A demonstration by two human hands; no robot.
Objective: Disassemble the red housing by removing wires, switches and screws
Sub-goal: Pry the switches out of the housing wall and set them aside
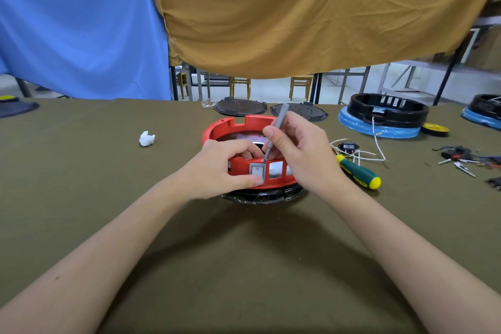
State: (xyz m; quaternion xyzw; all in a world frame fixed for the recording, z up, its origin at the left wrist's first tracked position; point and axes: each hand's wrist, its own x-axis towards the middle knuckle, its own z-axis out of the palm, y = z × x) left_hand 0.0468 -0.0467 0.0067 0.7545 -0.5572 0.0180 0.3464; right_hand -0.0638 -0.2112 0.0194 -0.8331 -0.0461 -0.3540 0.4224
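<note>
- Head view: the red housing (244, 127), a round open ring with notched rim and square cut-outs, sits mid-table on a black base (263, 196).
- A grey switch (257, 171) sits in its near wall.
- Left hand (225, 168) grips that wall, thumb under the switch.
- Right hand (295, 146) pinches a grey tool (275, 130), tip at the switch's top edge.

My housing (245, 127) is bright red with a grey switch (257, 171), my tool (275, 127) is grey too, the worktop (108, 184) cloth is olive, and the spare screwdriver (359, 171) is green and yellow.
</note>
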